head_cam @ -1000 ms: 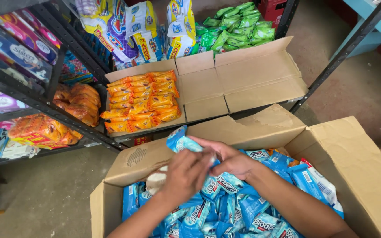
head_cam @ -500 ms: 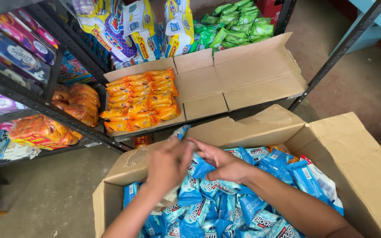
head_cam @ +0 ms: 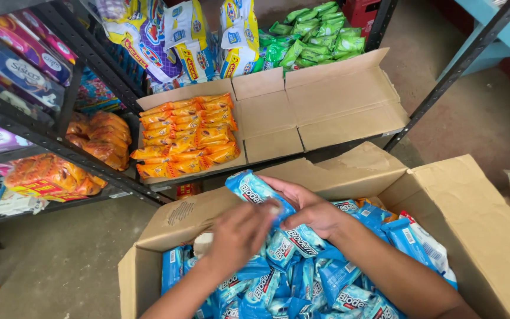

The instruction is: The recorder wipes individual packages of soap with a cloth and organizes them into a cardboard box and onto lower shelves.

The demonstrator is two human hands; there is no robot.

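A big open cardboard box (head_cam: 461, 195) in front of me is full of small blue snack packets (head_cam: 320, 283). My right hand (head_cam: 308, 207) grips a stack of these blue packets (head_cam: 252, 190) and holds it up over the box's far flap. My left hand (head_cam: 240, 236) is closed on the near end of the same stack, its fingers pressing against the packets.
A dark metal shelf (head_cam: 84, 156) stands ahead. On it an open box (head_cam: 332, 100) holds orange packets (head_cam: 187, 133). Green packets (head_cam: 311, 32) and yellow-white bags (head_cam: 190, 41) lie behind, orange bagged snacks (head_cam: 98, 139) at left. A blue shelf post (head_cam: 461, 65) rises at right.
Both hands have lifted slightly with the stack of blue packets, and my left hand has closed in on it from the left.
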